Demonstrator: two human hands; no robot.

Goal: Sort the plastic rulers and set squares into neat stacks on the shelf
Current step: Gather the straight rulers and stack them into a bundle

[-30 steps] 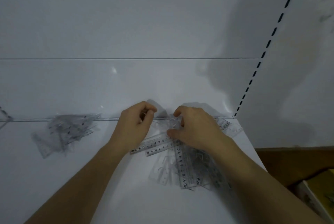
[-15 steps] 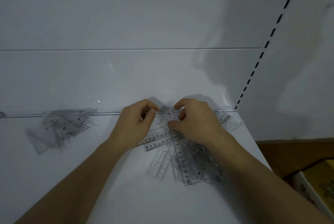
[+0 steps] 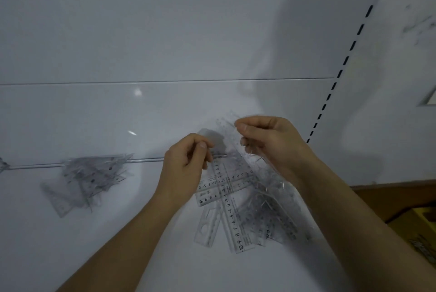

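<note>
white shelving in dim, bluish light

i am looking down at a white shelf surface point(image 3: 118, 256) that is meeting a glossy white back panel point(image 3: 165, 20); a thin horizontal seam point(image 3: 165, 81) is running across that panel, and small highlights are glinting on it. a slotted upright point(image 3: 349, 53) with black dashes is slanting up on the right, beside a scuffed white wall point(image 3: 401, 150) where a soft shadow is falling. lower right, a brown floor point(image 3: 389, 199) is showing, with a yellowish cardboard box point(image 3: 422, 228) sitting at the edge.
</note>
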